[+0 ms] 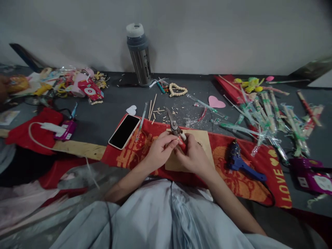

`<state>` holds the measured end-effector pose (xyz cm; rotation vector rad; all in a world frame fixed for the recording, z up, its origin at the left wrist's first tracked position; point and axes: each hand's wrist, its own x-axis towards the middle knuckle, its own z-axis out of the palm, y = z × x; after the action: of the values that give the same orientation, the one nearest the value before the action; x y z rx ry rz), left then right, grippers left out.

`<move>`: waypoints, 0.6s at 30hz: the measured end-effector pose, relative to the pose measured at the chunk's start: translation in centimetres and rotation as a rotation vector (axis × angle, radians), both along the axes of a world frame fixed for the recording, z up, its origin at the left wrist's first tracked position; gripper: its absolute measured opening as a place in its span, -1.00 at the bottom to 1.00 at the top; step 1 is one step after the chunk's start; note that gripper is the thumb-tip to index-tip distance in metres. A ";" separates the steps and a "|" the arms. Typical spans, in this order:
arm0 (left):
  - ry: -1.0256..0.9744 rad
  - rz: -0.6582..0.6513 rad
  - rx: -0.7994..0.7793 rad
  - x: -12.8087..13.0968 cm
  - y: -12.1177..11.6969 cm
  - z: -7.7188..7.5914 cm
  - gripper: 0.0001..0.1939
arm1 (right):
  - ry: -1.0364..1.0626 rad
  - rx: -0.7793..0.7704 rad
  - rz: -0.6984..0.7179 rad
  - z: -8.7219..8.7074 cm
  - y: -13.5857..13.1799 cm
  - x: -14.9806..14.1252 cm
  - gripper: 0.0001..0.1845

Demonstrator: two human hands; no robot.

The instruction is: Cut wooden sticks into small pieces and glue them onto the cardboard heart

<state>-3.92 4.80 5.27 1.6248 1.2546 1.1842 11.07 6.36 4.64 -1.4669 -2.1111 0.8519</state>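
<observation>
My right hand [195,155] is closed around the red handle of a pair of pruning shears [173,122], whose blades point up and away from me. My left hand [161,149] is beside it, thumb and fingers pinched together close to the handle; what they hold, if anything, is too small to make out. Both hands are over a tan board [206,140] lying on a red and orange towel [220,141]. Beyond the blades lie thin wooden sticks [153,105] and several short cut pieces [174,111].
A phone [124,132] lies left of my hands, a blue glue gun [242,163] to the right. Behind are a thermos [140,57], a beaded-looking heart [177,90] and a pink heart [216,102]. Plastic-wrapped sticks [269,110] crowd the right. Another person's hand [3,88] shows far left.
</observation>
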 end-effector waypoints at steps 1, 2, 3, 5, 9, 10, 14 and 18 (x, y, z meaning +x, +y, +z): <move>0.011 0.012 0.010 0.0 -0.1 0.0 -0.72 | 0.041 -0.020 0.018 -0.1 0.0 0.0 -0.64; 0.024 0.021 0.019 -0.1 -0.1 -0.1 -0.73 | 0.088 -0.049 0.038 -0.3 0.0 0.1 -0.64; 0.036 0.028 0.030 -0.2 -0.2 -0.2 -0.73 | 0.140 -0.090 0.057 -0.4 0.0 0.1 -0.65; 0.061 0.035 0.053 -0.3 -0.3 -0.3 -0.73 | 0.246 -0.185 0.067 -0.6 0.1 0.2 -0.68; 0.100 0.037 0.092 -0.2 -0.5 -0.7 -0.74 | 0.375 -0.332 -0.025 -0.7 0.1 0.2 -0.71; 0.101 0.035 0.100 -0.2 -0.6 -0.7 -0.74 | 0.388 -0.346 -0.057 -0.7 0.0 0.2 -0.71; 0.077 0.033 0.098 0.3 -0.6 -0.8 -0.75 | 0.400 -0.321 -0.113 -1.0 -0.1 0.2 -0.72; 0.064 0.010 0.068 0.7 -0.4 -0.5 -0.73 | 0.323 -0.243 -0.157 -1.7 -0.2 0.9 -0.73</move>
<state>-3.20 4.39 4.72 1.7195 1.2763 1.2008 11.98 6.12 2.95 -1.4722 -1.6810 1.2260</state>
